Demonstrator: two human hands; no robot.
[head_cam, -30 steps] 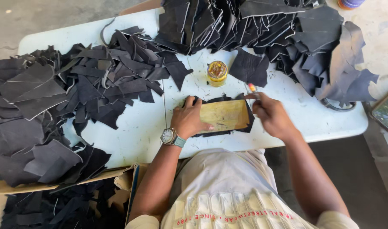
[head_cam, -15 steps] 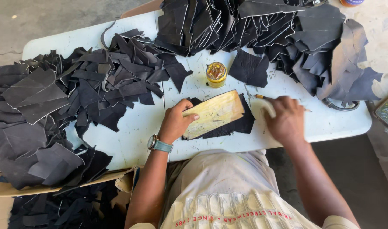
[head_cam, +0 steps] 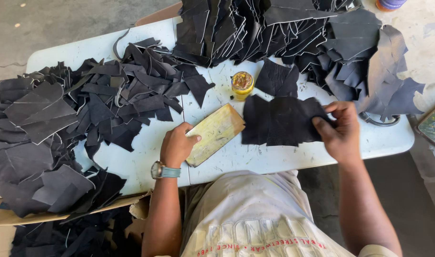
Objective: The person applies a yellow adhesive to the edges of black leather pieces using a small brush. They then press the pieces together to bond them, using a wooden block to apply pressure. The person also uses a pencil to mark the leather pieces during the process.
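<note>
My left hand, with a wristwatch, holds the near end of a flat yellowish template board that lies slanted on the white table. My right hand pinches the right edge of a black leather piece spread flat beside the board. A small open tin of yellow glue stands just beyond both. Another black leather piece lies behind the held one.
A heap of black leather scraps covers the table's left half. Stacked cut leather pieces fill the far side and right. A cardboard box with more scraps sits at the lower left. A metal ring lies at the right edge.
The template board slid left off the black piece and turned slanted under my left hand. My right hand shifted right and took hold of the uncovered leather piece's edge.
</note>
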